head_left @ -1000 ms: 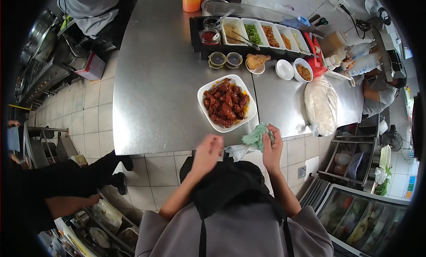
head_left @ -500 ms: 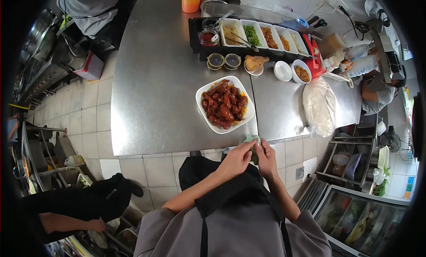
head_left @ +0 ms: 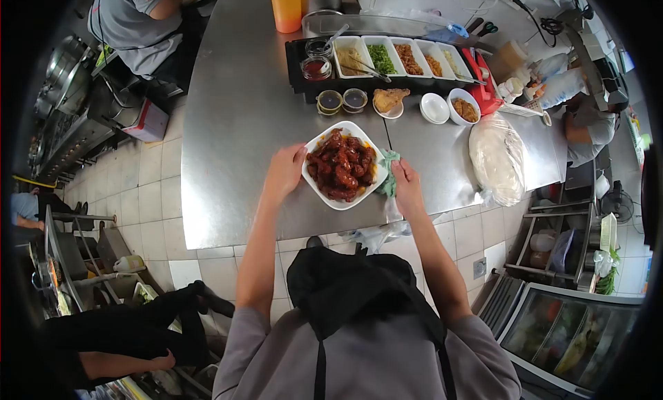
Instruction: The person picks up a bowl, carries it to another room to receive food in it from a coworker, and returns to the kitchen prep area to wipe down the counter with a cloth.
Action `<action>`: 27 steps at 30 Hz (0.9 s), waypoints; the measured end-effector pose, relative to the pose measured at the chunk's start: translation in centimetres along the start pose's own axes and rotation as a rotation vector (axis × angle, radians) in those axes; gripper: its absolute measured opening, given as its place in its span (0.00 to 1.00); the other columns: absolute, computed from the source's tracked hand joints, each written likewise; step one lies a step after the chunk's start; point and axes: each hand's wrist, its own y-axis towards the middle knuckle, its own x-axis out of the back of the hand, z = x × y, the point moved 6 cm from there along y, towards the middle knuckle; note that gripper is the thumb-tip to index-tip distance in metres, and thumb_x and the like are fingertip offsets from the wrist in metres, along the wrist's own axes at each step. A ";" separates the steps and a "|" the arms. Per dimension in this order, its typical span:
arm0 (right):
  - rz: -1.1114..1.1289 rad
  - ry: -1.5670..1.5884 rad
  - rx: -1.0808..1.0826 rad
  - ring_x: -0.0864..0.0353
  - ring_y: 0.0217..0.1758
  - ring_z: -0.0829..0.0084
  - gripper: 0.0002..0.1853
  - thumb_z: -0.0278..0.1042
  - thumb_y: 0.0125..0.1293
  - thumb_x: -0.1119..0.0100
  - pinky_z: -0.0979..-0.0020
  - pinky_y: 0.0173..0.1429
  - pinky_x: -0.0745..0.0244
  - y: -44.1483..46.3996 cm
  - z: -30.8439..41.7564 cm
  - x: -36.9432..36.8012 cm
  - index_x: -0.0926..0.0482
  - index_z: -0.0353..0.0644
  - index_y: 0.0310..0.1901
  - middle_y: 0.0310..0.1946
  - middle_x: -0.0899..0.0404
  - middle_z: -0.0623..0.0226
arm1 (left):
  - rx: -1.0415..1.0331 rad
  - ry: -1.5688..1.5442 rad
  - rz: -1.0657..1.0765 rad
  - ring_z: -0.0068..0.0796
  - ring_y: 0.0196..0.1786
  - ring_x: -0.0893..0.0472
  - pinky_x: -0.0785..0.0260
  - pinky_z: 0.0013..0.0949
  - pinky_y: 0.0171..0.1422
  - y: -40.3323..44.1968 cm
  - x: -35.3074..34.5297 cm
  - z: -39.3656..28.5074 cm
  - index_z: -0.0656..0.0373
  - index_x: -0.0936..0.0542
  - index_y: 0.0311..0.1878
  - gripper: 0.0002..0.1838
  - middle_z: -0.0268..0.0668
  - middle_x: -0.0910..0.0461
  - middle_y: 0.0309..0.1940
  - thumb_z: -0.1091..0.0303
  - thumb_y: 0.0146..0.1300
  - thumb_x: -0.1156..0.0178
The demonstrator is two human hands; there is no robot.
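A white square bowl of glazed red-brown meat pieces is between my two hands, near the front edge of the steel table. My left hand grips the bowl's left rim, thumb at the edge. At the bowl's right side, my right hand holds a crumpled green cloth against the rim. Whether the bowl's base touches the table cannot be made out.
Behind the bowl stand two sauce cups, a fried piece on a small dish, a white dish and a topping tray. A plastic-wrapped bundle lies right. Co-workers are left and right.
My hands have moved from in front of the table up to the bowl's two sides. My left hand has let go of the cloth and taken hold of the rim.
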 end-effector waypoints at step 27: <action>0.323 -1.227 0.294 0.23 0.42 0.55 0.24 0.54 0.56 0.45 0.64 0.44 0.29 10.0 5.9 -5.2 0.23 0.39 0.42 0.36 0.22 0.52 | -0.002 0.118 0.303 0.33 0.26 0.21 0.27 0.33 0.32 5.2 -0.8 1.3 0.60 0.25 0.48 0.16 0.43 0.21 0.30 0.61 0.67 0.56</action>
